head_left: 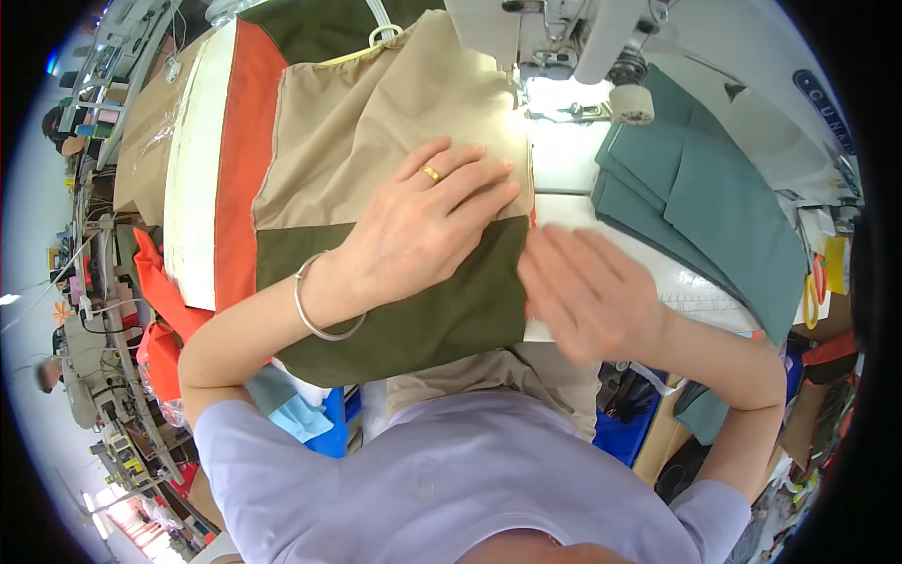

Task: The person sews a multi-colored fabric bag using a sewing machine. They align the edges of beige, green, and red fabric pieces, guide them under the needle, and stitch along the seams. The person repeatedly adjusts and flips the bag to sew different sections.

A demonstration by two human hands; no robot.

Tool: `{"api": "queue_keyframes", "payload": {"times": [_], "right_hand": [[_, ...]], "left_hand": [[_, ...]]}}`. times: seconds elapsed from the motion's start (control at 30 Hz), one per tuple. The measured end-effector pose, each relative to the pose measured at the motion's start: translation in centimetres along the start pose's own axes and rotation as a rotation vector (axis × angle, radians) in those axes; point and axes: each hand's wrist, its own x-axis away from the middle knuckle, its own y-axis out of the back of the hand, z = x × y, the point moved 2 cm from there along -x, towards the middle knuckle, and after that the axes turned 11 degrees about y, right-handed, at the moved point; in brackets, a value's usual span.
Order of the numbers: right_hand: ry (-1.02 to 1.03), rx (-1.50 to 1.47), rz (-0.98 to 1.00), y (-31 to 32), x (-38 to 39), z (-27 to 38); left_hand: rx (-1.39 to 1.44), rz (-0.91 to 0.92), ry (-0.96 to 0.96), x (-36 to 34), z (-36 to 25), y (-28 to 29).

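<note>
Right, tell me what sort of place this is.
Most likely a sewing workshop: a white sewing machine stands at the top right, beige and olive fabric lies under the left hand, and grey-green cloth pieces are stacked at the right.

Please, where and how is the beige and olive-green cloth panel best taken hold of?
Probably by its olive-green lower edge, coming from the wearer's side, fingers beneath and thumb above: this thin edge reaches past the white tabletop over the beige-trousered lap, while the gold-ringed left hand lies near the middle.
</note>
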Motion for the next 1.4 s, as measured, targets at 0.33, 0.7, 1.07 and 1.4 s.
{"api": "queue_keyframes", "payload": {"times": [0.33,0.7,1.07,1.4], "right_hand": [[0.092,-0.224,-0.040,0.4,0.2,2.2],[0.088,-0.296,-0.027,0.5,0.3,1.8],[0.086,-0.265,0.027,0.1,0.1,-0.4],[0.079,-0.261,0.074,-0.7,-0.1,-1.5]], "left_hand": [[0.002,-0.013,-0.144,0.1,1.3,0.2],[0.088,-0.038,-0.232,0.1,1.9,-0.3],[0.123,-0.095,-0.231,-1.8,3.7,-1.0],[0.138,-0.072,-0.300,-3.0,5.4,-1.0]]}}
